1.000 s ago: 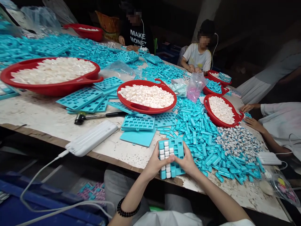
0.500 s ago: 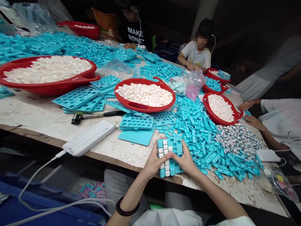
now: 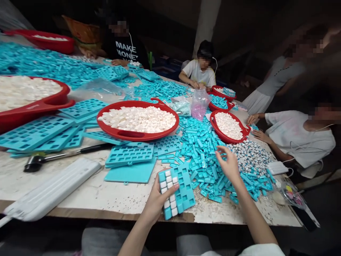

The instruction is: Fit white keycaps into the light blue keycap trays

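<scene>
A turquoise plastic grid mould (image 3: 183, 188), with white cubes (image 3: 168, 188) seated in the cells along one long side, is being gripped by the left hand (image 3: 157, 201), which is clamped over that side, close to the front edge of the worktop (image 3: 87, 193). Its long axis is being held pointing away from the body, with the far end leaning left. The right hand (image 3: 229, 165) is being kept open, spread wide above a heaped pile of loose turquoise plastic strips (image 3: 201, 163); whether they are being touched cannot be told. White cubes are being held in round red plastic basins: one (image 3: 138, 102) beyond the mould, another (image 3: 221, 137) to the right, and a larger one (image 3: 53, 106) cut off at the left. Stacked turquoise moulds (image 3: 129, 155) are lying just left of the held mould, with a strip of worktop showing before the front edge.
</scene>
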